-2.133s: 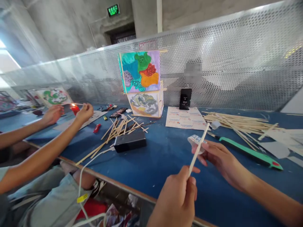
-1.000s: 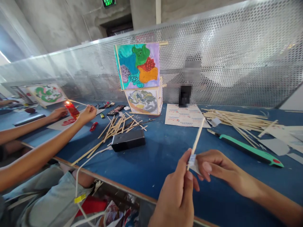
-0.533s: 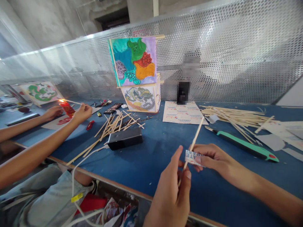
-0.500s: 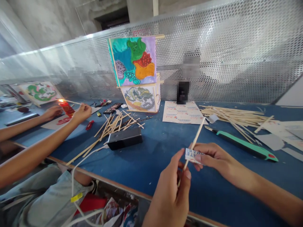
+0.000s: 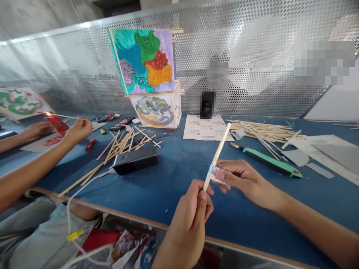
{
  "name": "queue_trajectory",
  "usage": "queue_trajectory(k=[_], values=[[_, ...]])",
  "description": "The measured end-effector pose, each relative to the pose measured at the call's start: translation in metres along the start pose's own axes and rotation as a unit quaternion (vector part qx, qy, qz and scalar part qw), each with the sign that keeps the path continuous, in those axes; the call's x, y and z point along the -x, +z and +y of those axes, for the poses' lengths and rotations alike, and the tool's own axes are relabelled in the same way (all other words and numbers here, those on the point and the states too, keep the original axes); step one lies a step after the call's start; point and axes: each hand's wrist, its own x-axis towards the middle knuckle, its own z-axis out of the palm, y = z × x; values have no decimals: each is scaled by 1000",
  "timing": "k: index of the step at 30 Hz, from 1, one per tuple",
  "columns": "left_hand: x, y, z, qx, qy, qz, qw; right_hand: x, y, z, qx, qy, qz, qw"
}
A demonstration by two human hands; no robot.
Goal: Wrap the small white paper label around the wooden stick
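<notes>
My left hand (image 5: pixel 187 220) pinches the lower end of a thin wooden stick (image 5: pixel 220 147) that slants up and away over the blue table (image 5: pixel 168 183). My right hand (image 5: pixel 244 179) holds a small printed paper strip (image 5: pixel 214 172) against the stick, just above my left fingers. Both hands hover above the table near its front edge.
A green-handled knife (image 5: pixel 269 161) lies right of my hands, with a pile of sticks (image 5: pixel 260 130) and paper scraps behind it. A black box (image 5: pixel 136 160) with a white cable, more sticks (image 5: pixel 120 144) and a painted paper lantern (image 5: pixel 148 74) stand left. Another person's hands (image 5: pixel 78 129) hold a stick near a red candle.
My right hand has brought the paper strip onto the stick and pressed it there. The view has tilted down and shifted; the other person's hands stay by the candle.
</notes>
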Motion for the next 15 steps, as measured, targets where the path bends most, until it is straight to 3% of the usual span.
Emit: queue_trajectory(k=[3, 6, 10, 15], values=[[1, -2, 0, 89, -10, -52, 995, 1, -3, -3, -15, 27, -72, 997], [0, -1, 1, 185, -30, -117, 975, 1, -11, -3, 10, 12, -65, 998], [0, 6, 4, 310, -79, -130, 938, -3, -20, 0, 25, 7, 9, 1000], [19, 12, 1, 389, -112, -176, 897, -11, -41, 13, -44, 6, 209, 977]])
